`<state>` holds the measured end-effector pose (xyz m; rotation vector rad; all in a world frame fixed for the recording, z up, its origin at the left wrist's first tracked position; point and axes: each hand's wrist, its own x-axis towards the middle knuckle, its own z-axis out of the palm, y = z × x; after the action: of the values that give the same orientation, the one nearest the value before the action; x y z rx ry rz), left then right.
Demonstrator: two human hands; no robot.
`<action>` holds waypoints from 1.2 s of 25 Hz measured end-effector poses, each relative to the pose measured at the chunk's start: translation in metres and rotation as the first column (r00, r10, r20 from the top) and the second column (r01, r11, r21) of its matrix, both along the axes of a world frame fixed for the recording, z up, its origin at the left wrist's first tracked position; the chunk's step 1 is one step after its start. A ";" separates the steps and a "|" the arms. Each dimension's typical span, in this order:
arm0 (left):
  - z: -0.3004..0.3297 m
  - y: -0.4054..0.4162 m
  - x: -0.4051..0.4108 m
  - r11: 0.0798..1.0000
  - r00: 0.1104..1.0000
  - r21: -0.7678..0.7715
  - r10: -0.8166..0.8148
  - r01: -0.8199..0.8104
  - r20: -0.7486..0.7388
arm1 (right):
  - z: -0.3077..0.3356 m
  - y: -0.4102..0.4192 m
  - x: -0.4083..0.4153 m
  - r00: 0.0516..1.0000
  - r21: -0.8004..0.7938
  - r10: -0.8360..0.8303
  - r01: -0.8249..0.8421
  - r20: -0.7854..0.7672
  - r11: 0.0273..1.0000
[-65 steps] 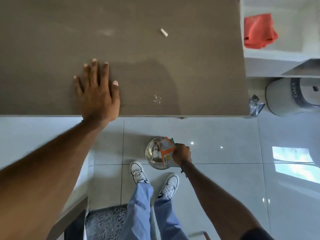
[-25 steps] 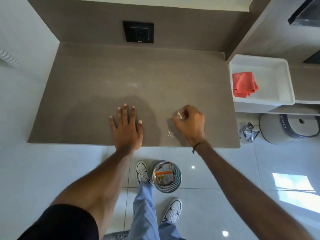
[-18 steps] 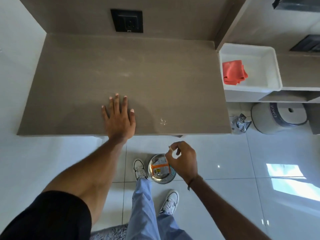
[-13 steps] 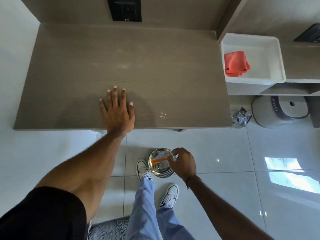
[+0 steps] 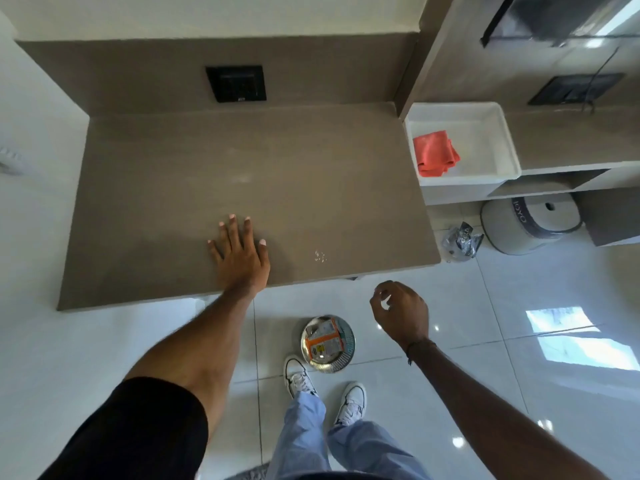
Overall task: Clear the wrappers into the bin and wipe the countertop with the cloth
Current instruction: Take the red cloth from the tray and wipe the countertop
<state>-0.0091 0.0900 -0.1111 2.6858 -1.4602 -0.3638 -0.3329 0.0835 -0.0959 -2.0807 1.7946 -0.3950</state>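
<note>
My left hand [image 5: 240,256] lies flat, fingers spread, on the brown countertop [image 5: 173,188] near its front edge. My right hand [image 5: 400,311] hovers over the floor, below the counter's edge and right of the bin, fingers loosely curled with nothing in them. The round metal bin [image 5: 327,342] stands on the floor in front of my shoes, with an orange and white wrapper [image 5: 323,339] inside. A few small white crumbs [image 5: 320,256] lie on the counter near its front edge. The red cloth [image 5: 434,157] sits folded in a white tray [image 5: 502,133] to the right.
A crumpled silver wrapper [image 5: 462,240] lies on the floor beside a round grey container [image 5: 530,221] under the right shelf. A black wall socket [image 5: 237,83] is set in the backsplash. My shoes [image 5: 301,377] stand just behind the bin.
My right hand took a small white scrap from the counter, carried it down to the bin, and has now risen away to the right with nothing in it. My left hand stayed flat.
</note>
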 end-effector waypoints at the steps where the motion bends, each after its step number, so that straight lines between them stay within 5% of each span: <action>1: 0.008 -0.005 0.001 1.000 1.000 0.023 0.012 -0.011 -0.012 | 0.012 -0.013 0.002 1.000 -0.038 -0.009 0.009 0.010 0.999; 4: 0.035 -0.029 -0.006 0.999 0.995 0.000 0.047 -0.047 -0.088 | 0.041 -0.054 0.007 0.998 -0.062 -0.041 0.044 0.043 0.997; 11: 0.066 -0.132 -0.092 0.981 0.930 -0.170 -0.143 0.089 -0.339 | 0.079 -0.175 -0.015 0.940 0.055 -0.264 0.258 0.214 0.965; 19: 0.053 -0.313 -0.224 0.888 0.865 -0.331 -0.416 0.319 -0.281 | 0.044 -0.352 -0.090 0.922 0.207 -0.314 0.270 0.226 0.940; 22: 0.038 -0.377 -0.253 0.861 0.867 -0.240 -0.485 0.449 -0.119 | 0.018 -0.410 -0.098 0.953 0.323 -0.265 0.207 0.145 0.923; 25: 0.025 -0.413 -0.272 0.796 0.794 0.083 -0.604 0.599 0.065 | -0.003 -0.441 -0.094 0.974 0.462 -0.205 0.141 0.092 0.876; 30: 0.021 -0.434 -0.281 0.765 0.784 0.228 -0.620 0.602 0.011 | -0.020 -0.456 -0.101 0.937 0.599 -0.307 0.152 0.167 0.787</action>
<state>-0.2904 -0.3442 -0.0902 2.2948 -2.4487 -0.4575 -0.4338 -0.3730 -0.1159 -1.3284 1.7357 -0.1371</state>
